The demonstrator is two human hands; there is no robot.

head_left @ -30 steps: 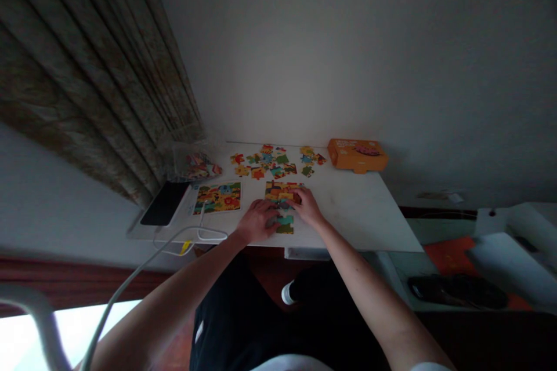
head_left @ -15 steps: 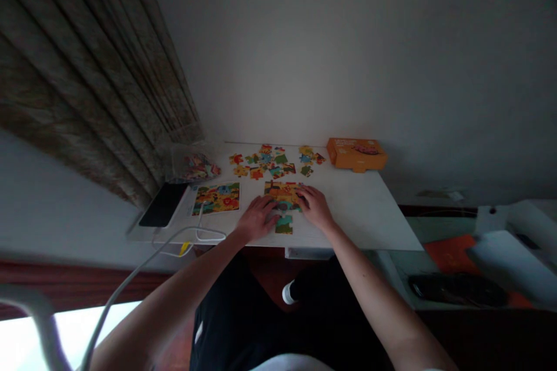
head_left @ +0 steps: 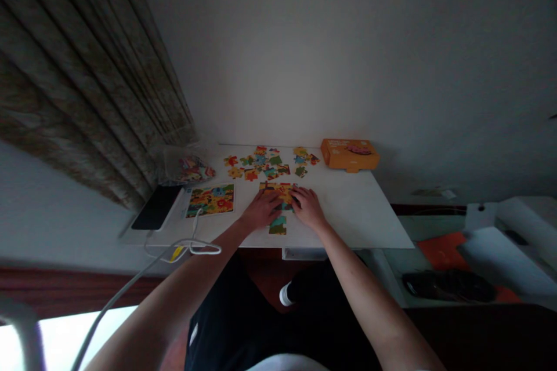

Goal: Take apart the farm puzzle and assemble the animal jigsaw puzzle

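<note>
A partly joined jigsaw puzzle (head_left: 272, 186) with orange, yellow and teal patches lies near the middle of the white table (head_left: 348, 217). My left hand (head_left: 263, 210) rests over its left and middle part, fingers stretched across it and hiding much of the picture. At the right edge, my right hand (head_left: 308, 207) touches the puzzle with bent fingers, thumb apart from them. A green and teal puzzle piece (head_left: 277, 225) shows below the joined part; whether it is linked is hidden by the left hand.
Loose puzzle pieces (head_left: 251, 174) lie at the back. To the left are a picture card (head_left: 211, 200), a black phone (head_left: 156, 207), a white cable (head_left: 206, 249) and a clear bag (head_left: 187, 168) of pieces. An orange box (head_left: 350, 155) stands back right.
My left hand has slid up and right onto the joined puzzle, covering more of its middle. My right hand stays at the right edge. The whole view has shifted slightly.
</note>
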